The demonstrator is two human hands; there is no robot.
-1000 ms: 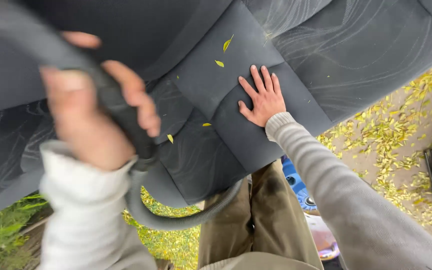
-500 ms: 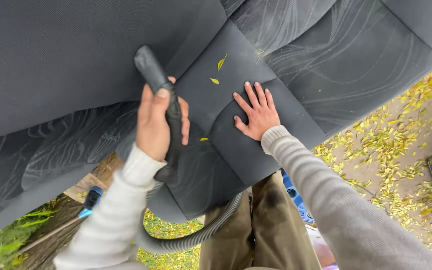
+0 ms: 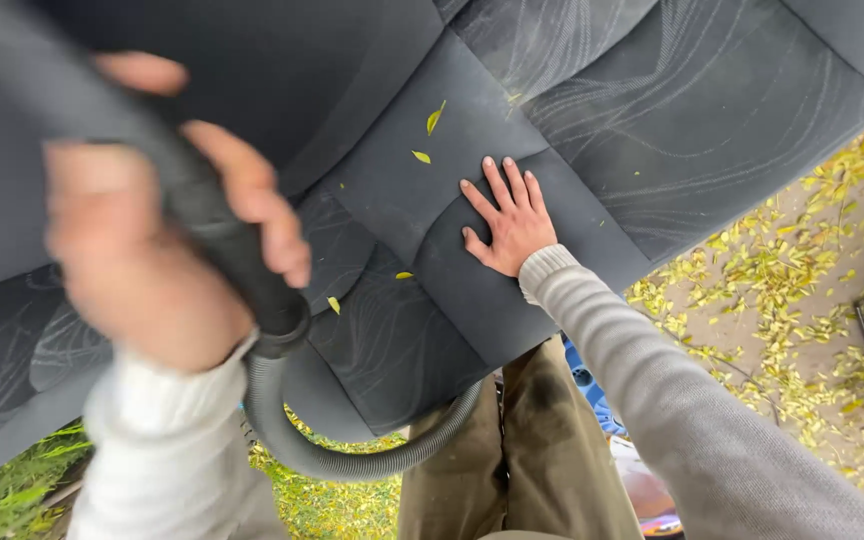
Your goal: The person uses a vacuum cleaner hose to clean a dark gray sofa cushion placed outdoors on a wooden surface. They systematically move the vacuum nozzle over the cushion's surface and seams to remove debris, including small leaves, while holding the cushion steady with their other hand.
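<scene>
Fabric fills most of the view: a dark grey upholstered seat cushion lies tilted, its lower edge running from the left border down past the middle, then rising to the right corner. Beyond that edge is open ground of bare earth strewn with small yellow leaves, with a strip of green grass at the lower left.

The left hand, blurred and close to the camera, has its fingers wrapped around a black vacuum wand handle; a grey ribbed hose curls from the handle's end below the cushion edge and passes behind the cushion's lower corner. The right hand, in a grey knitted sleeve, lies flat with fingers spread on the raised centre panel of the cushion, holding nothing.

A few yellow leaves rest on the cloth between the hands. Swirled brush marks show in the nap on both sides. Olive-brown trousers stand just under the cushion, with a blue object beside them.
</scene>
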